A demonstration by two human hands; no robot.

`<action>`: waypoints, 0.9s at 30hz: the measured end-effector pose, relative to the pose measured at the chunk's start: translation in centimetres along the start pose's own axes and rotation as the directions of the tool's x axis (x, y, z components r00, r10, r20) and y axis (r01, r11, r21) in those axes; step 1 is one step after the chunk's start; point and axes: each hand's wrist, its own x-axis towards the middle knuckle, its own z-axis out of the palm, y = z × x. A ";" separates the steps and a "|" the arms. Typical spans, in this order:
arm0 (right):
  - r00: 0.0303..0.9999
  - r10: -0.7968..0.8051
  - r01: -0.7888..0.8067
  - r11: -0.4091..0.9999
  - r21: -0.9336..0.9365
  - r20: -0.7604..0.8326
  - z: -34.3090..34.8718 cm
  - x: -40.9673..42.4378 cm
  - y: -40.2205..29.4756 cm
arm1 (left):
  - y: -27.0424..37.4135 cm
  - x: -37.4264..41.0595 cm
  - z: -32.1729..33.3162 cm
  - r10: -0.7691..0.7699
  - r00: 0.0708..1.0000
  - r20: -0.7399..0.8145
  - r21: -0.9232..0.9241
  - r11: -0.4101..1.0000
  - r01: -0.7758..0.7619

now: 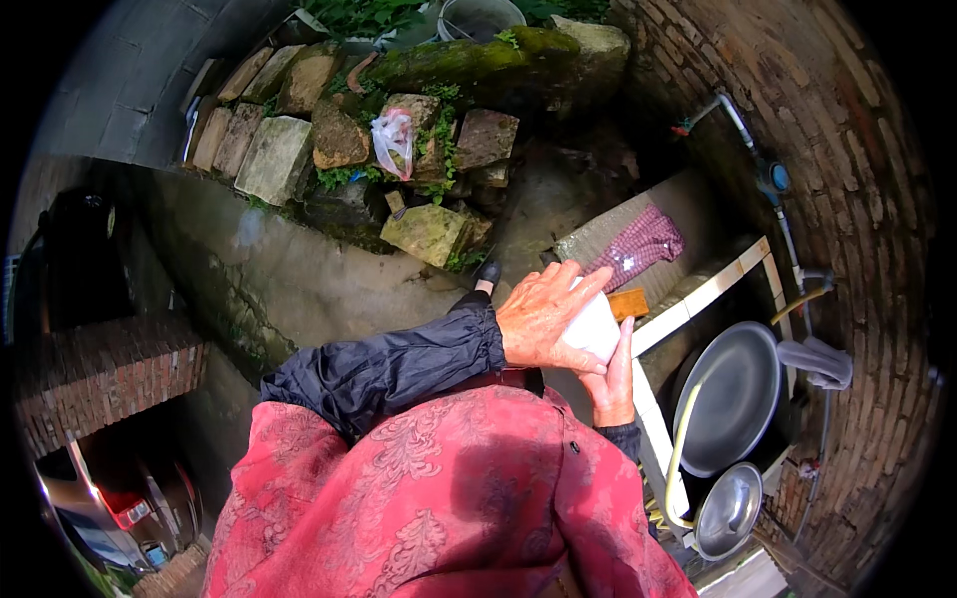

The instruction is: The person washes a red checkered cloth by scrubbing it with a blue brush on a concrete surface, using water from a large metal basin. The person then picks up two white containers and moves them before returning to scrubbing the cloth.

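My left hand (540,314), back up, lies over a smooth white object (594,327) whose kind I cannot tell. My right hand (614,377) supports it from below and the right, its fingers along the edge. Just beyond the hands, a red-and-white checked cloth (643,243) lies folded on a concrete slab (598,232), with a small pale patch on it. An orange-brown block (628,303) sits between the cloth and a white-tiled ledge (673,320).
At right stand a large metal basin (729,400), a smaller metal bowl (729,512) and a yellow hose (682,441). A pipe (785,232) runs along the brick wall (875,299). Stones (277,161) and a plastic bag (394,142) lie ahead; a vehicle (119,501) is at lower left.
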 end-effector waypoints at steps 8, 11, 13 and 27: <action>0.992 0.120 -0.120 0.993 -0.005 -0.046 0.9 3.6 0.7 | -2.6 0.6 -2.0 0.253 0.964 0.084 0.082 0.962 -0.259; 0.973 0.229 -0.230 0.973 -0.014 -0.036 3.9 4.4 1.1 | -4.3 0.5 -4.4 0.252 0.941 0.227 0.102 0.954 -0.280; 0.975 0.218 -0.220 0.974 -0.057 -0.037 5.5 5.5 0.8 | -6.2 0.9 -5.6 0.209 0.952 0.225 0.071 0.971 -0.230; 0.964 0.246 -0.260 0.954 -0.152 -0.105 11.5 14.5 -1.9 | -13.4 6.5 -9.5 0.242 0.954 0.175 0.137 0.954 -0.267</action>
